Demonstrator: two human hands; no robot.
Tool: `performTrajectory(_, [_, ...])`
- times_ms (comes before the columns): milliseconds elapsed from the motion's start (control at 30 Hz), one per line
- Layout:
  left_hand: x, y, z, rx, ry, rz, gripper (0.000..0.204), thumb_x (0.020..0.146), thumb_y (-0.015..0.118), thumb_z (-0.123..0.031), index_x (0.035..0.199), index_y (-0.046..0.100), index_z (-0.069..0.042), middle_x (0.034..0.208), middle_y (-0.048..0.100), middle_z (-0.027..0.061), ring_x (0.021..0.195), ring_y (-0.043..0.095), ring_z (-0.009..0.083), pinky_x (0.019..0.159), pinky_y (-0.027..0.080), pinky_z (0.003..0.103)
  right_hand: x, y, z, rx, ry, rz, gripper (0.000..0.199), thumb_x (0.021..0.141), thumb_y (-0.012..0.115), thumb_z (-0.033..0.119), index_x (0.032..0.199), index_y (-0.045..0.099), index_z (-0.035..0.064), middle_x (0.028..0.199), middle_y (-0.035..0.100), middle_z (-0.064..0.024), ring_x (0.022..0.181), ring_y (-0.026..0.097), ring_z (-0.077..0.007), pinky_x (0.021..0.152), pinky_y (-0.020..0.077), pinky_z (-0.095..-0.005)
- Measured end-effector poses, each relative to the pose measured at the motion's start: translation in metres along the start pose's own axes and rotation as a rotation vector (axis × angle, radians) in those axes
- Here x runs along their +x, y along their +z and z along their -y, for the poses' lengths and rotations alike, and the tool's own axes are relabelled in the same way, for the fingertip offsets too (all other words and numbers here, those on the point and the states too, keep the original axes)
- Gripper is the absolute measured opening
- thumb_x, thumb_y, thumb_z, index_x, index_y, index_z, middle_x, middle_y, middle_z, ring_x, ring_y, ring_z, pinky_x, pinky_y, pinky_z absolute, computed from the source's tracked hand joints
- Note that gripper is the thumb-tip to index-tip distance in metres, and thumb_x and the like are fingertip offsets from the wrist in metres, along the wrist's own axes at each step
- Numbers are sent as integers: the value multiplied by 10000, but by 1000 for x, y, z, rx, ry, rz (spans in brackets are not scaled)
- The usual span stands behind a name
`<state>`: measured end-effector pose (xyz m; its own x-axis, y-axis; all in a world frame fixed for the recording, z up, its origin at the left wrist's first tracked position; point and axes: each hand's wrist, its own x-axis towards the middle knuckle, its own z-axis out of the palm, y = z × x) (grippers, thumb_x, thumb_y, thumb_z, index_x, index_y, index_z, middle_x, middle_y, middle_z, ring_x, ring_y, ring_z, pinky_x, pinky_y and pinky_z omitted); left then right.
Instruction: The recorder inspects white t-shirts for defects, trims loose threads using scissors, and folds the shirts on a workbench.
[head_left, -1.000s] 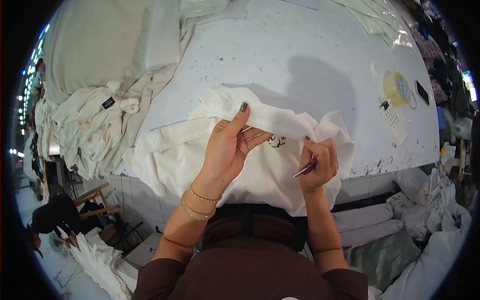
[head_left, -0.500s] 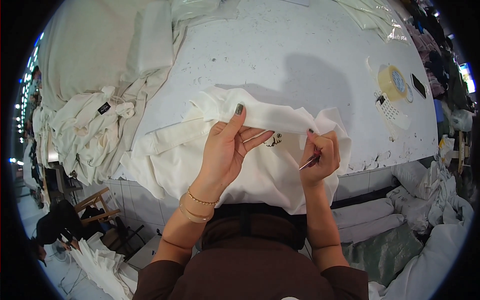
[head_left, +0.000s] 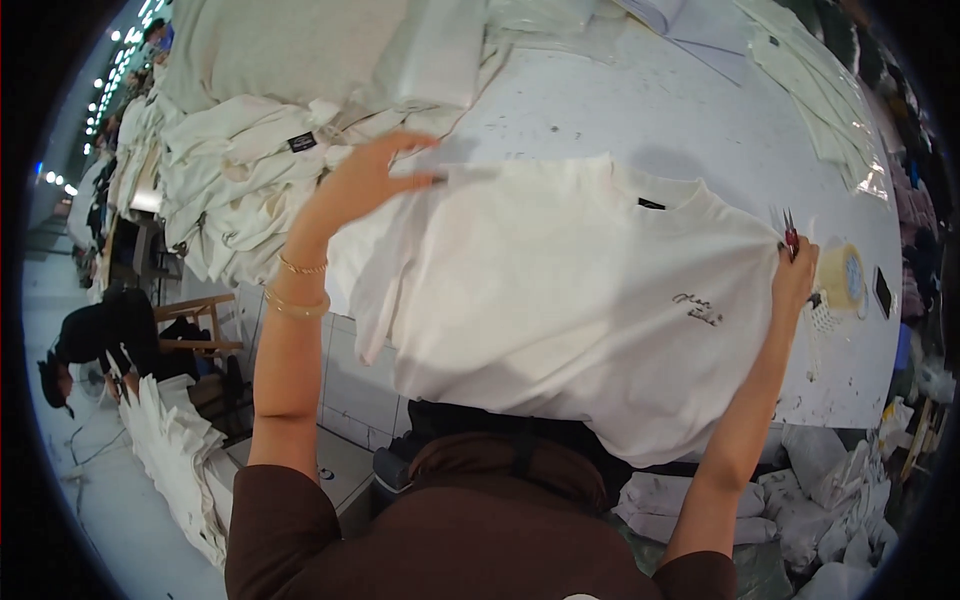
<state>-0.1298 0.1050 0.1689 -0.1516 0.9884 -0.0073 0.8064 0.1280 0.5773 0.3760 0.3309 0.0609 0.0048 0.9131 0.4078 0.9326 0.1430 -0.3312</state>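
Note:
A white sweatshirt lies spread across the table in front of me, its collar on the far side and dark script on the chest. The lower part hangs over the near edge. My left hand is at its far left edge, fingers and thumb apart, slightly blurred; no cloth shows gripped between them. Closed at the shirt's right side, my right hand holds red-handled thread snips with the blades pointing away from me. Those fingers are against the sweatshirt's edge; how much cloth they pinch is hidden.
Heaped cream garments fill the left of the white table. Right of my right hand are a tape roll and a dark phone. Bagged garments lie far right. A person bends beside a wooden chair at left.
The bunched sweatshirt is now spread out, collar and chest showing. My left hand moved left and away; my right hand moved right and away, still with the snips. The view has shifted.

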Motion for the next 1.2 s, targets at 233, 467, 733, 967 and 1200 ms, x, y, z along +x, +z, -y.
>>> performTrajectory(233, [-39, 25, 80, 60, -322, -21, 357, 705, 728, -241, 988, 625, -51, 904, 643, 123, 812, 604, 311, 718, 458, 390, 16, -6, -9, 134, 20, 105, 263, 881, 487, 69, 1143, 508, 67, 1076, 623, -159, 996, 584, -361, 795, 446, -406])
performTrajectory(467, [-3, 14, 68, 153, 45, -608, 85, 791, 627, -75, 863, 612, -32, 820, 575, 106, 776, 571, 300, 686, 451, 379, 67, -2, -5, -215, -38, 59, 319, 894, 424, 78, 1210, 465, 87, 1108, 600, -154, 1028, 563, -361, 822, 441, -429])
performTrajectory(733, [-136, 32, 100, -253, -757, -638, 242, 878, 563, -171, 908, 642, 56, 705, 647, 101, 600, 591, 154, 569, 453, 286, -29, -18, 81, 240, -118, -60, 246, 892, 451, 5, 1124, 531, -5, 1047, 580, -153, 979, 566, -316, 848, 447, -363])
performTrajectory(967, [-117, 48, 74, -490, -823, -527, 238, 877, 561, -174, 896, 656, 43, 712, 613, 26, 631, 526, 80, 600, 434, 227, -97, 12, 127, 303, -146, 115, 194, 870, 445, -54, 1046, 526, -44, 947, 574, -143, 900, 573, -268, 818, 441, -340])
performTrajectory(1200, [-103, 44, 67, -730, -472, -537, 132, 851, 580, -103, 871, 541, 21, 684, 561, 12, 558, 442, 66, 528, 384, 222, -96, 16, 124, 321, -122, 118, 178, 868, 448, -46, 1023, 533, -27, 932, 578, -131, 885, 569, -262, 810, 444, -325])
